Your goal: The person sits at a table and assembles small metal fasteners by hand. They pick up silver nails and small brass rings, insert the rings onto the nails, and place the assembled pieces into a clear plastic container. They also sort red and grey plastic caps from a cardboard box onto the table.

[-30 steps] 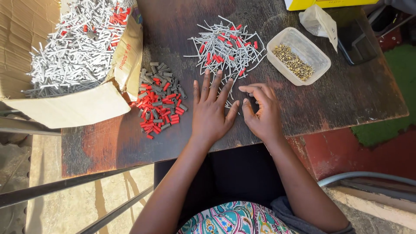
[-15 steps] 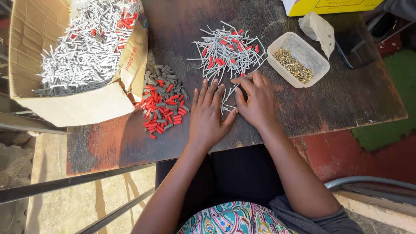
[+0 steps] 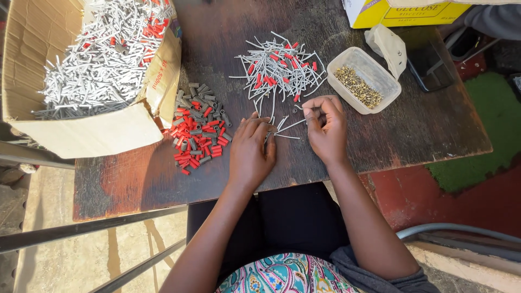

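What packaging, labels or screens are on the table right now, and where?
Cardboard box: far left, open, brown, full of grey pins; printed flap folded out.
Yellow carton: top right edge, rectangular, white side.
Plastic tub: right of the pin pile, clear, rounded rectangle, lid open.
Phone: beside the tub, dark screen.

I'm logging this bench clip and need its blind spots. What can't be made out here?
1. Head view: what the right hand pinches; its curled fingers cover it.
2. Head view: whether the left hand grips the thin grey pins; the fingertips hide the contact.
3. Head view: the cardboard box, cut off by the top edge.
4. Head view: the brass pieces in the clear tub, too small to identify.
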